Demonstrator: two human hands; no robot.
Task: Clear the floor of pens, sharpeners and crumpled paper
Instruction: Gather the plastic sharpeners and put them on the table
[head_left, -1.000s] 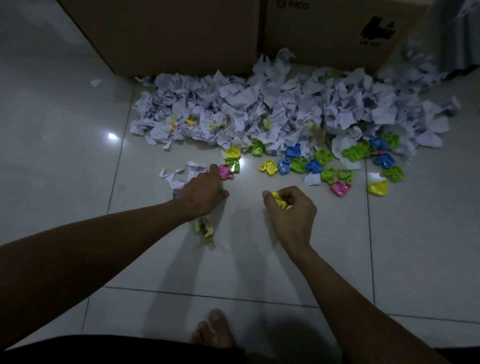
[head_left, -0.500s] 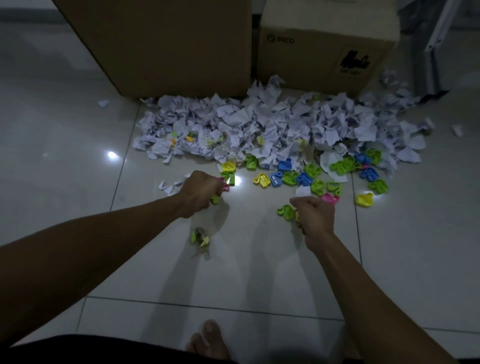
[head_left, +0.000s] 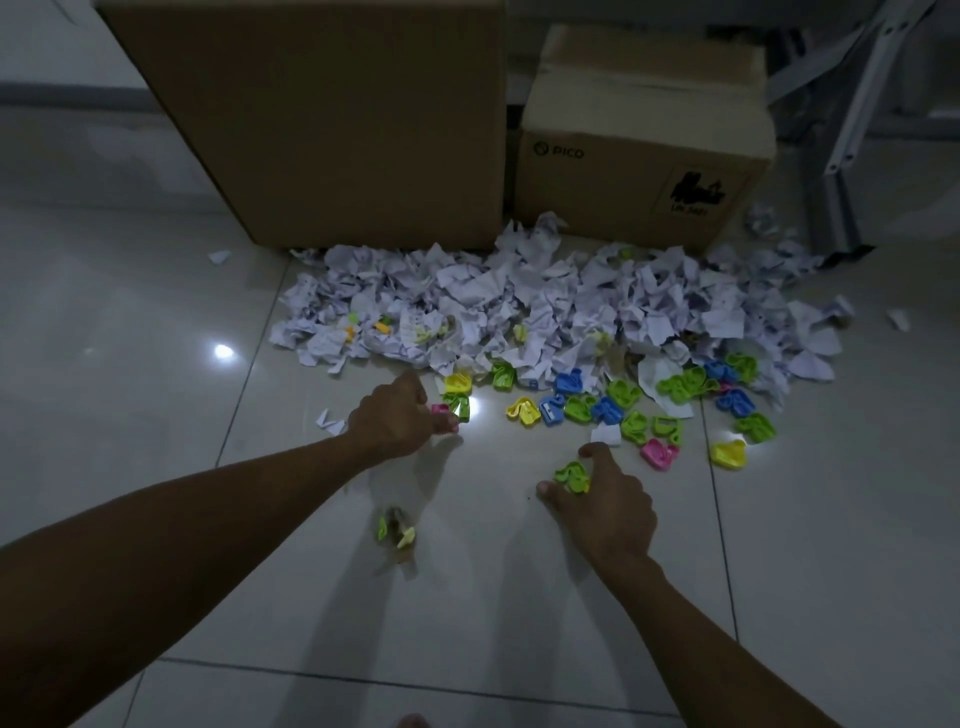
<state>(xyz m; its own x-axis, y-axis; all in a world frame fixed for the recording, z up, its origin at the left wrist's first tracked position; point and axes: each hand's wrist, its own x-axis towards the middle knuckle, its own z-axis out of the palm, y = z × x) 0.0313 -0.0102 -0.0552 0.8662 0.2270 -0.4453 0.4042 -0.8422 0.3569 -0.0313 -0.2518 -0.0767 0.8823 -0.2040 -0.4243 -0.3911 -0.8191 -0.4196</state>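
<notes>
Cardboard makes up the two containers in front of us: a large plain box (head_left: 311, 119) on the left and a smaller box (head_left: 644, 171) printed "PICO" on the right, standing side by side on the pale tiled floor (head_left: 130, 415). We see only their outer walls and the smaller one's closed top, so what they hold we cannot tell.

Against the foot of both boxes lies a wide heap of crumpled paper (head_left: 545, 306), white and lilac in this dim light, with a few yellow and green bits caught in it. Along its near edge a scatter of plastic sharpeners (head_left: 597, 408) spreads over the tiles (green, blue, yellow and pink ones), touching the paper at the back and thinning out toward us.

Our left hand (head_left: 395, 421) is curled into a loose fist, fingertips pinched on a pink sharpener (head_left: 441, 413) just beside a green one (head_left: 460, 408). Our right hand (head_left: 602, 499) hovers low with fingers bent around a green sharpener (head_left: 571, 475), thumb spread out to the side. Between our forearms a small blurred cluster of green and yellow pieces (head_left: 397, 530) lies well apart from the rest.
</notes>
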